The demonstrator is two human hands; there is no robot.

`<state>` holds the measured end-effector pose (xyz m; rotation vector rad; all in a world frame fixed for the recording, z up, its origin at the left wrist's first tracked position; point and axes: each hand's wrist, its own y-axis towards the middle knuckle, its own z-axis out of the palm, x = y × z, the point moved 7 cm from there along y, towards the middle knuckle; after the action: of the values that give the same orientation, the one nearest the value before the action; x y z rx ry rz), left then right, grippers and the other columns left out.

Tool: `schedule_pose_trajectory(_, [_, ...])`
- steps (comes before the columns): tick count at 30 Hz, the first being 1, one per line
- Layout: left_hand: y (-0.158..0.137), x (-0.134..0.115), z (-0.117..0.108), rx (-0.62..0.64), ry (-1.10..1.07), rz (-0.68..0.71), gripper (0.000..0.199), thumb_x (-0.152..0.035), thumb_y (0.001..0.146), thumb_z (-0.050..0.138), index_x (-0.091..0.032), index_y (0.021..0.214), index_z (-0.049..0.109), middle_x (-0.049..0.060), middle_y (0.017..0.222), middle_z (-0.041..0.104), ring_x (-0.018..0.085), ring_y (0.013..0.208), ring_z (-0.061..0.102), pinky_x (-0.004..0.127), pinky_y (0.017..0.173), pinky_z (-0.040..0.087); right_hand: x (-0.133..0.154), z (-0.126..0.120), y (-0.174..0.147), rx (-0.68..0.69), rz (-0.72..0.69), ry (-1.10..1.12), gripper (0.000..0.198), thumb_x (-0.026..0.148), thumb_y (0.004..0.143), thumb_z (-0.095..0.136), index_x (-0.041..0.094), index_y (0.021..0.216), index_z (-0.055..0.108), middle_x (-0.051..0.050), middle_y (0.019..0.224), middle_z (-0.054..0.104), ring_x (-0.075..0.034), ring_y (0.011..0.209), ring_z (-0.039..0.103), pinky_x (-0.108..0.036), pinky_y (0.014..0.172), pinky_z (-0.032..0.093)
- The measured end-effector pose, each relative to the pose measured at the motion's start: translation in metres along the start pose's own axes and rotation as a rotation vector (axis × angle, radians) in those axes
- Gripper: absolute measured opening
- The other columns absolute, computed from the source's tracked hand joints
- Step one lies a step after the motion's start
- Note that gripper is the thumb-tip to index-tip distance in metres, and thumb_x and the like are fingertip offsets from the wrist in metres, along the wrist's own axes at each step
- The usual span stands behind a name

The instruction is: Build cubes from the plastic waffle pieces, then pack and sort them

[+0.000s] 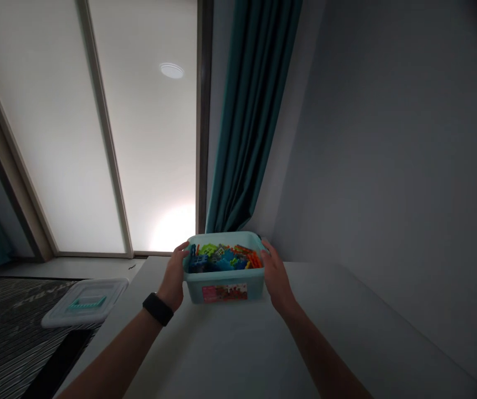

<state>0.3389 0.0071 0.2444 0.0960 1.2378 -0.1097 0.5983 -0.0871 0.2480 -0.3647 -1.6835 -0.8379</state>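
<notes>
A light teal plastic storage box [226, 274] stands at the far part of the white table [221, 349], with its top uncovered. Inside lie many colourful plastic building pieces [221, 258], blue, green, orange and red. My left hand [174, 277] grips the box's left end, fingers over the rim. On the opposite end, my right hand [277, 279] holds the rim, its fingertips partly behind the wall. A pink picture label [225, 292] is on the near side. Whether the box's base rests on the table or hangs just above it, I cannot tell.
A clear lid [86, 302] with a teal handle lies low at the left, beside the table. Behind the table hangs a teal curtain [246, 127] next to frosted sliding doors [147, 138]. A grey wall [388, 166] borders the right side.
</notes>
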Motion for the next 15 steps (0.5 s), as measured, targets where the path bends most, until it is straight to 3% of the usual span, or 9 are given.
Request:
schedule_pose_trajectory(3, [-0.005,-0.017,0.002,0.009,-0.032,0.130,0.041,-0.034,0.082,0.060,-0.024,0.122,0.059,0.005,0.120,0.065,0.022,0.098,0.063,0.031,0.079,0.050,0.012,-0.003,-0.007,-0.010,-0.128,0.032,0.059,0.054,0.090,0.047,0.026,0.142,0.051,-0.007,0.146,0.053,-0.030,0.133,0.048,-0.046,0.111,0.037])
schedule_pose_trajectory(10, [-0.003,-0.003,-0.004,0.065,0.192,-0.103,0.039,-0.029,0.077,0.065,-0.027,0.115,0.062,0.008,0.106,0.067,0.027,0.095,0.062,0.035,0.074,0.047,-0.016,-0.004,-0.008,0.006,0.116,0.052,0.054,0.056,0.088,0.051,0.028,0.133,0.061,-0.008,0.138,0.060,-0.033,0.124,0.056,-0.049,0.104,0.045])
schedule_pose_trajectory(13, [0.001,0.001,-0.005,0.029,0.202,-0.098,0.040,-0.030,0.078,0.062,-0.025,0.117,0.061,0.009,0.107,0.066,0.027,0.095,0.062,0.035,0.075,0.047,-0.022,-0.005,-0.005,-0.015,0.123,0.055,0.054,0.056,0.087,0.052,0.026,0.131,0.063,-0.008,0.138,0.060,-0.034,0.127,0.054,-0.048,0.105,0.045])
schedule_pose_trajectory(15, [0.002,-0.001,-0.002,0.040,0.162,-0.039,0.045,-0.029,0.079,0.061,-0.027,0.124,0.058,0.007,0.113,0.066,0.025,0.096,0.062,0.034,0.076,0.048,-0.021,-0.004,-0.006,-0.007,0.059,0.071,0.057,0.058,0.088,0.051,0.030,0.137,0.057,-0.003,0.144,0.055,-0.031,0.132,0.050,-0.046,0.106,0.045])
